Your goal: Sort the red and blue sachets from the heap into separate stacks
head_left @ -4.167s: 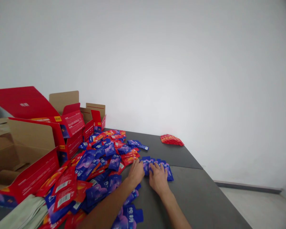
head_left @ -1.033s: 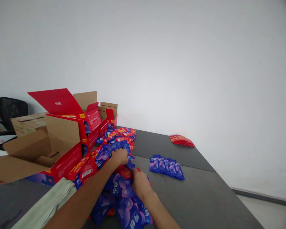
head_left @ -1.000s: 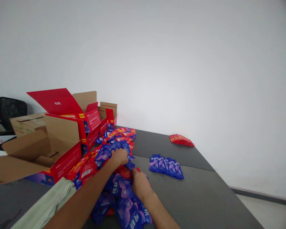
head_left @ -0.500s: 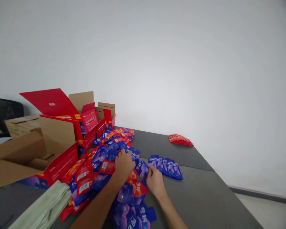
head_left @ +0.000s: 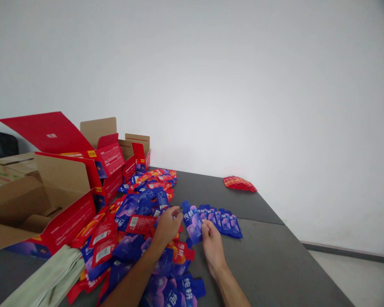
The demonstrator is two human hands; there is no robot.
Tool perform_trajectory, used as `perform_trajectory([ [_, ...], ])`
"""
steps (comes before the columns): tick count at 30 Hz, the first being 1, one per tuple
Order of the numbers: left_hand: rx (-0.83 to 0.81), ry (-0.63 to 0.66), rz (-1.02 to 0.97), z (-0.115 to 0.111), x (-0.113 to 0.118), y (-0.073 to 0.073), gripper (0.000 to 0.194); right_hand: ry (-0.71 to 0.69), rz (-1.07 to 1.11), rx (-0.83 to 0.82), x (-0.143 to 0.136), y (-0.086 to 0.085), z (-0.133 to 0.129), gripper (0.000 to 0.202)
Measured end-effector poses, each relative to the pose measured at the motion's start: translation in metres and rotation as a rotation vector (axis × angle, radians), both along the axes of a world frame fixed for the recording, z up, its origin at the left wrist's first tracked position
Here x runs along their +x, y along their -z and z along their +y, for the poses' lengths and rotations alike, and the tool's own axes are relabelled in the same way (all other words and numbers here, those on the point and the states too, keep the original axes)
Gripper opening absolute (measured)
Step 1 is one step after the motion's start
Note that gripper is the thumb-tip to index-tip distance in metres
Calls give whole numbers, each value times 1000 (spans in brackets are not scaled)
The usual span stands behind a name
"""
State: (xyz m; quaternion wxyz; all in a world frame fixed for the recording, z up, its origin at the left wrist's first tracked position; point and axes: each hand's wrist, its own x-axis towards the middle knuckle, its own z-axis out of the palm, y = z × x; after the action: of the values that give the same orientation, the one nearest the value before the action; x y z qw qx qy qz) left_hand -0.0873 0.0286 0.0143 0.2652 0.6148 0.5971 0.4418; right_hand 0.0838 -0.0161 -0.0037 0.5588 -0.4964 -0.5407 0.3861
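Observation:
A blue pouch [head_left: 193, 221] with pale writing and purple round shapes is pinched by its lower right edge in my right hand [head_left: 213, 245]. To its left, my left hand [head_left: 169, 224] is over the heap with its fingers curved and slightly apart, and nothing shows in them. Loose blue and red pouches [head_left: 139, 224] lie heaped under and around my left forearm. Just right of the held pouch, a row of overlapping blue pouches [head_left: 225, 221] lies face up on the dark table [head_left: 259, 256].
A fanned stack of red pouches [head_left: 240, 183] lies near the wall. Open red cartons [head_left: 72, 217] with brown insides line the left side. A pale green cloth [head_left: 48, 279] lies at the front left. The table's right edge slopes toward the floor.
My right hand has raised the blue pouch slightly, and it now stands more upright. My left hand has drawn up off the heap toward it. The view has shifted slightly right.

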Motion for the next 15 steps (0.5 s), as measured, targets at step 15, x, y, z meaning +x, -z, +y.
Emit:
perform_trajectory([
  [15,-27,-2,-528,-9,2,5,49,-380,-23,-259,-13,3,-11,35],
])
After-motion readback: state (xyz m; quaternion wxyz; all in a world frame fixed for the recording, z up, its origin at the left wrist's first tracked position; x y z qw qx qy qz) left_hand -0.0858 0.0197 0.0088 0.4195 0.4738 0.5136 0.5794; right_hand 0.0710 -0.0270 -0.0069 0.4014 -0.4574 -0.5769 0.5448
